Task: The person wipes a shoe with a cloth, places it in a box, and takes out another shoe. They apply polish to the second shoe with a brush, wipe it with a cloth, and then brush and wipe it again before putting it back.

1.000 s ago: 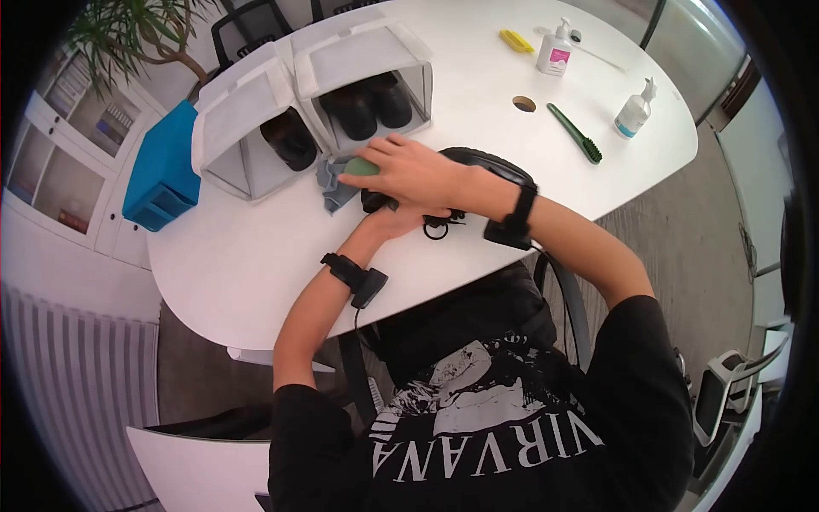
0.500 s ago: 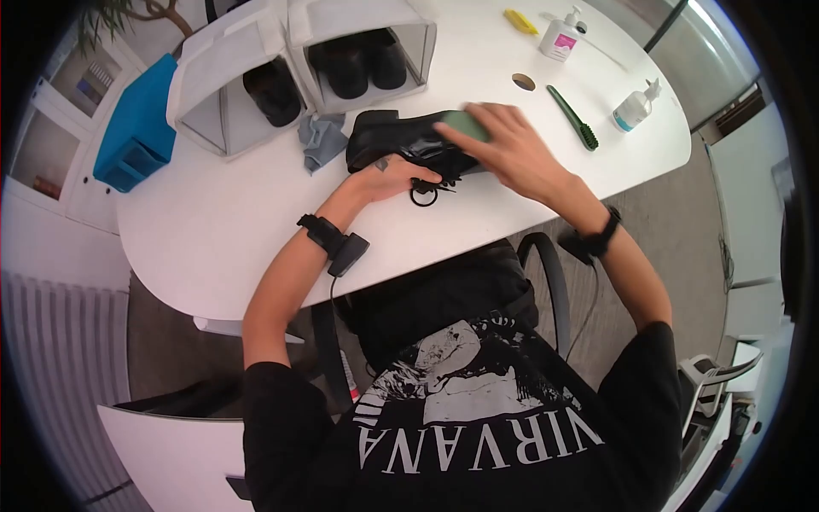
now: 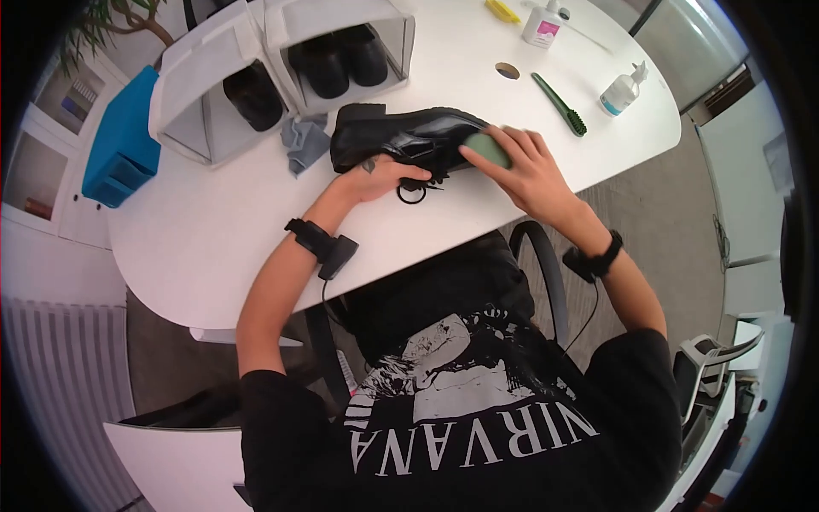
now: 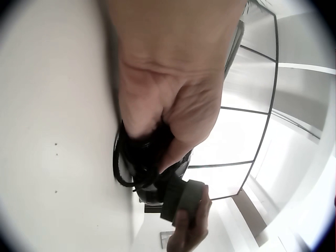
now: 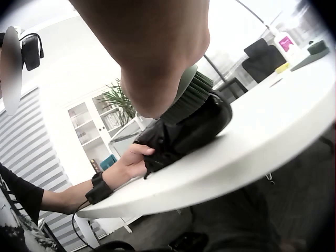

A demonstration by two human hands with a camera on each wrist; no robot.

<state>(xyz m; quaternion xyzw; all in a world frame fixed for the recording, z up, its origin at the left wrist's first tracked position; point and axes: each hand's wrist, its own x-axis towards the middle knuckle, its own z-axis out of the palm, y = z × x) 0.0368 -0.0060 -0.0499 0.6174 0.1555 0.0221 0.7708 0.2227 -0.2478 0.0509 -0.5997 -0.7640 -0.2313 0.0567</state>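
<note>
A black leather lace-up shoe (image 3: 401, 136) lies on its side on the white table (image 3: 247, 213), its heel to the left and its toe to the right. My left hand (image 3: 375, 177) grips it at the lace opening, with the thumb over the near side. Loose black laces (image 3: 412, 194) loop onto the table beside that thumb. At the toe end, my right hand (image 3: 537, 177) holds a green shoe brush (image 3: 489, 151) by its back. In the right wrist view, the dark green bristles (image 5: 191, 100) lie against the shoe's upper near the toe.
Two white shoe boxes (image 3: 345, 17) with black shoes inside stand at the back left, beside a blue fabric box (image 3: 124, 141). A grey cloth (image 3: 305, 143) lies near the heel. Farther right are a long green brush (image 3: 559, 104), two pump bottles (image 3: 623, 90) and a yellow item (image 3: 503, 11).
My right hand has carried the brush rightward from the heel end to the toe, uncovering the shoe. The left hand keeps its grip on the shoe.
</note>
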